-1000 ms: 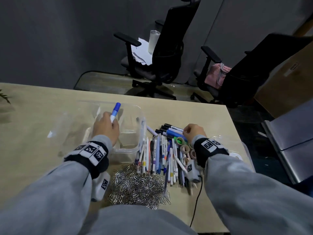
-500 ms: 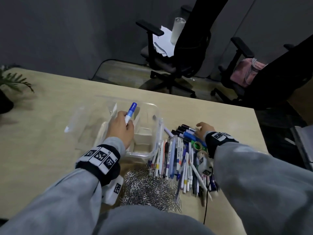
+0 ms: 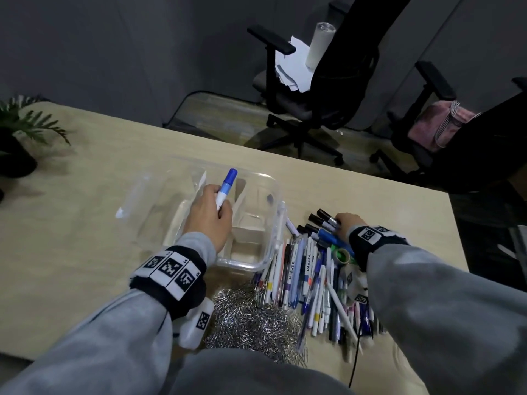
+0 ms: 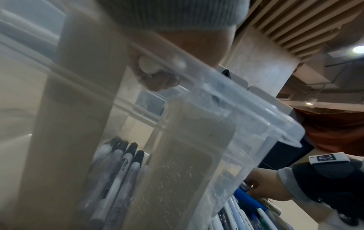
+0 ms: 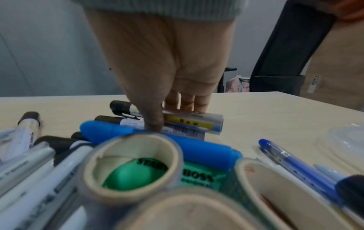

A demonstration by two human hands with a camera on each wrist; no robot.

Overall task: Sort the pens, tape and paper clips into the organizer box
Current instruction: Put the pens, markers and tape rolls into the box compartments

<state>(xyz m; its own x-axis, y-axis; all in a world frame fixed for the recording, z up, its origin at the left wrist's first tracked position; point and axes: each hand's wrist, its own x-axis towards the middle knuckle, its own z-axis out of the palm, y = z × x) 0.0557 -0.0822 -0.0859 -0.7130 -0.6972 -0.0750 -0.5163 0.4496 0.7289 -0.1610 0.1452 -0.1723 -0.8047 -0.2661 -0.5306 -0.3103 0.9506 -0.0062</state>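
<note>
My left hand (image 3: 219, 205) grips a blue-capped white marker (image 3: 227, 185), held upright over the clear organizer box (image 3: 274, 192). In the left wrist view the marker's butt end (image 4: 148, 65) shows through the box wall (image 4: 226, 99). At the far end of the pen pile (image 3: 308, 275), my right hand (image 3: 342, 222) pinches a black-capped marker (image 3: 327, 218). The thumb is in front of its labelled barrel (image 5: 194, 123) and the fingers (image 5: 185, 102) are behind. Tape rolls (image 5: 130, 168) lie just below my right wrist. A heap of paper clips (image 3: 251, 317) sits near the front edge.
The box's clear lid (image 3: 137, 195) lies open to the left. A potted plant (image 3: 20, 132) stands at the far left. Office chairs (image 3: 328, 81) are beyond the table's far edge. A black cable (image 3: 355, 363) runs off the front. A blue highlighter (image 5: 157, 143) lies by my thumb.
The head view has swung left and closer. The left hand still holds the blue-capped marker over the box. The right hand stays at the far end of the pile.
</note>
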